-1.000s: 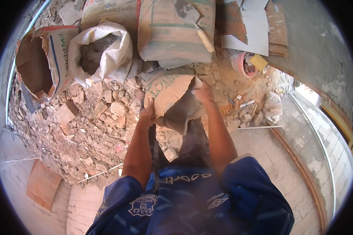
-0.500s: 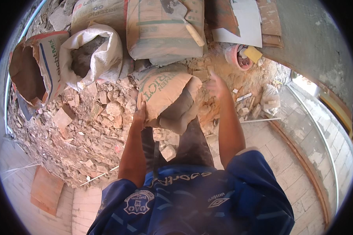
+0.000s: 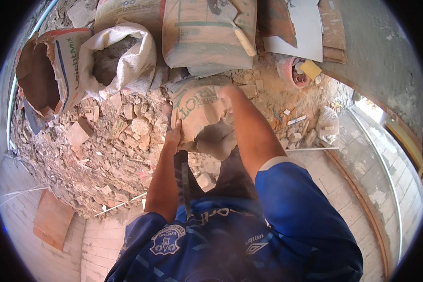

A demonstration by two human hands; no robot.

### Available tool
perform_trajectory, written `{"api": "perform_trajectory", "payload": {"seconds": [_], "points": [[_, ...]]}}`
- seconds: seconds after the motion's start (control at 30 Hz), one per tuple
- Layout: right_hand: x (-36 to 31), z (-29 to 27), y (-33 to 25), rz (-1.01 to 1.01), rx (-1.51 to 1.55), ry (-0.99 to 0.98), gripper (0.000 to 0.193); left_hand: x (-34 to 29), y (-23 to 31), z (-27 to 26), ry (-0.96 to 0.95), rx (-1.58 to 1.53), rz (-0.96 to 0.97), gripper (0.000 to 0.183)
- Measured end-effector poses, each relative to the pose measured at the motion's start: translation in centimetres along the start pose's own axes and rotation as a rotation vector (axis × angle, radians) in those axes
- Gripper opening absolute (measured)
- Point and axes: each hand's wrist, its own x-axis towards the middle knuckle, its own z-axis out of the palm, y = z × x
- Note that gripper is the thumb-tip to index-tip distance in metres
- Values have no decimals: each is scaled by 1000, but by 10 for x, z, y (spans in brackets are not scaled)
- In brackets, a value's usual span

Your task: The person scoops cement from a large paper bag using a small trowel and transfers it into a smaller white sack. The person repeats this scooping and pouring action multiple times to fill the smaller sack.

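An opened brown paper cement bag [image 3: 199, 105] with green print is tilted toward me above my legs, its torn mouth facing me and grey powder [image 3: 216, 136] showing inside. My left hand [image 3: 174, 135] grips the bag's left side, thumb on the front and fingers out of sight behind the paper. At the bag's upper right, my right hand [image 3: 227, 92] is against the paper. Motion blur smears its fingers, so their hold cannot be made out.
Beyond the bag lies a full sack [image 3: 209, 35] with a trowel [image 3: 237, 30] on it. An open white sack [image 3: 143, 66] and a torn paper bag [image 3: 42, 80] stand left. Rubble [image 3: 98, 155] covers the ground. Far right are a pink bucket [image 3: 285, 70] and yellow sponge [image 3: 310, 69].
My right hand has come from the open space right of the bag onto its upper right side. The bag's mouth has narrowed in view. My left hand keeps its grip.
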Motion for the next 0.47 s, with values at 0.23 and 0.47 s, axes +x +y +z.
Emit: {"api": "perform_trajectory", "payload": {"seconds": [0.23,0.47], "points": [[-1,50,68,73,708,138,53,-37,25,13,-82,77,29,97],[-93,42,58,28,435,117,58,-55,-3,5,8,113,157,98]]}}
